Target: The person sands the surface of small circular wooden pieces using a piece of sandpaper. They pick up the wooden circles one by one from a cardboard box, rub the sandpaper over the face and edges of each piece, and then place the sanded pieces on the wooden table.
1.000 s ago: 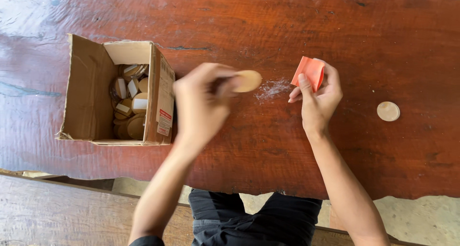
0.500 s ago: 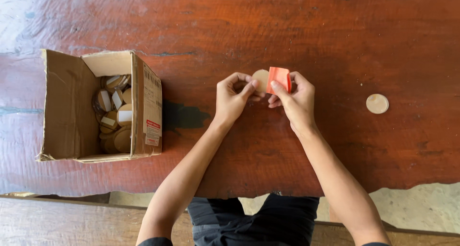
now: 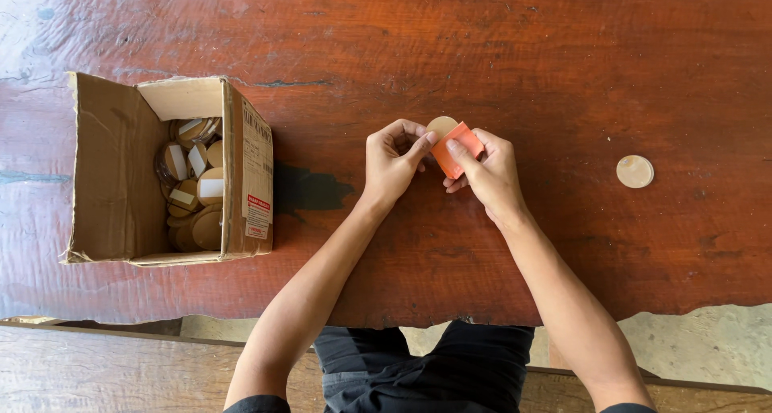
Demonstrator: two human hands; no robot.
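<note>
Now, starting at the far left, the cardboard box (image 3: 121,172) lies tipped on its side on the bench (image 3: 563,51), open mouth facing up to the camera, so the round wooden discs (image 3: 197,188) piled inside are easy to see and reach; several carry pale rectangular patches. A dark stain (image 3: 310,189) marks the wood just beside the box's right wall.

On to the middle: the left hand (image 3: 392,160) is closed in a pinch on a wooden disc (image 3: 441,126), fingers curled over its left edge and thumb underneath, holding it up off the bench so its face is presented to the other hand. The right hand (image 3: 486,172) is gripping a folded orange sheet (image 3: 457,147), possibly sandpaper, forefinger pressing it flat against the disc. The sheet overlaps the disc's lower right part, so the two things are touching, each hand steadying its own piece against the other. Both forearms come up from the bottom edge, elbows apart, which puts the work in the middle of the view.

Further right, well apart from the hands, one lone round disc (image 3: 634,171) lies flat by itself on the wood.

As for the surface: a broad slab of reddish-brown, glossy wood with visible grain and an uneven near edge. Below it, a plank seat (image 3: 88,373) and pale ground show past the person's dark clothing.
</note>
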